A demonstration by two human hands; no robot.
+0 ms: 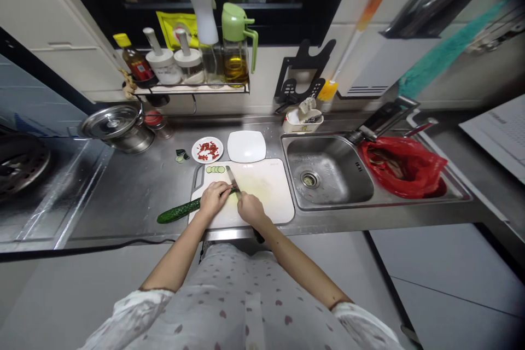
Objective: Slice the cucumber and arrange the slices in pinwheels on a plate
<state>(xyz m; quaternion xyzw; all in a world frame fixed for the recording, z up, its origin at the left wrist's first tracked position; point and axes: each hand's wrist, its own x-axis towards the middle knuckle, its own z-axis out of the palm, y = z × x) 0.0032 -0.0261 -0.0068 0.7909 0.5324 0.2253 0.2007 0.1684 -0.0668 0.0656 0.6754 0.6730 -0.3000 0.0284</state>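
My left hand (pixel 214 199) is closed over a long dark-green cucumber (pixel 179 211), which lies across the left side of a white cutting board (pixel 270 191) and sticks out past its edge. In my right hand (pixel 251 209) is a kitchen knife (pixel 233 178), its blade pointing away from me and set at the cucumber's right end. Several pale-green cucumber slices (pixel 215 169) lie in a row at the board's upper left. Most of the knife's handle is hidden by my fingers.
Behind the board are a plate of chopped red pieces (pixel 207 150) and a white square plate (pixel 246 146). Cucumber scraps (pixel 181 156) lie to their left. At right is a sink (pixel 328 169) with a red bag (pixel 402 169); at left, a lidded pot (pixel 118 128). Bottles line a shelf (pixel 192 89).
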